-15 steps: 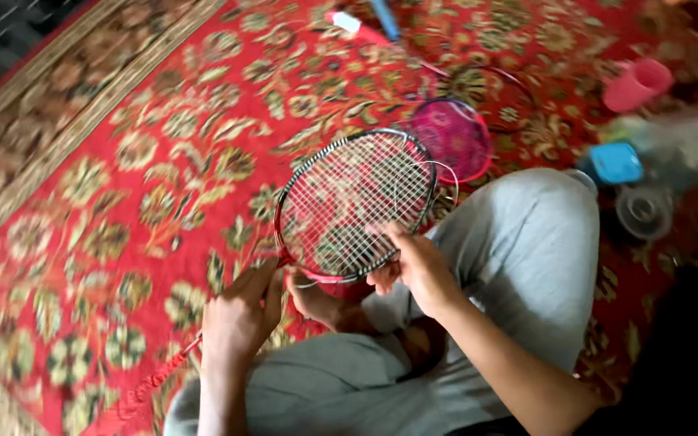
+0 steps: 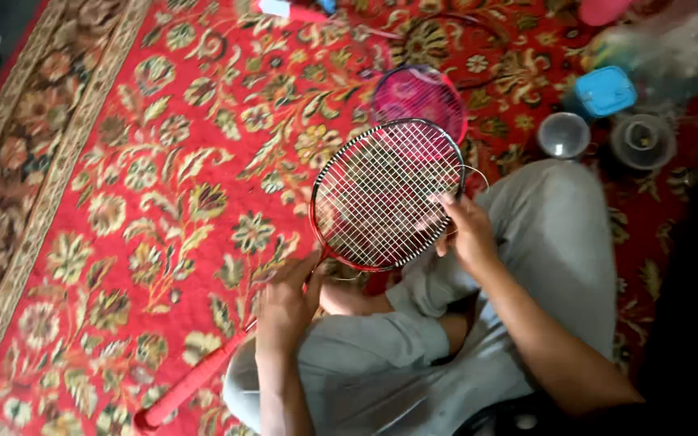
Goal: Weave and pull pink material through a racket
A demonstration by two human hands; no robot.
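Racket (image 2: 381, 198): both hands grip, right fingers (image 2: 446, 202) maybe on strings.

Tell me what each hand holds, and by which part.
Left hand: racket at the shaft below its head. Right hand: the head's rim and strings.

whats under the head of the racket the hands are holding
Through the strings of the racket show the red floral carpet and the lower edge of a pink-strung racket head. The right hand covers the rim's right side.
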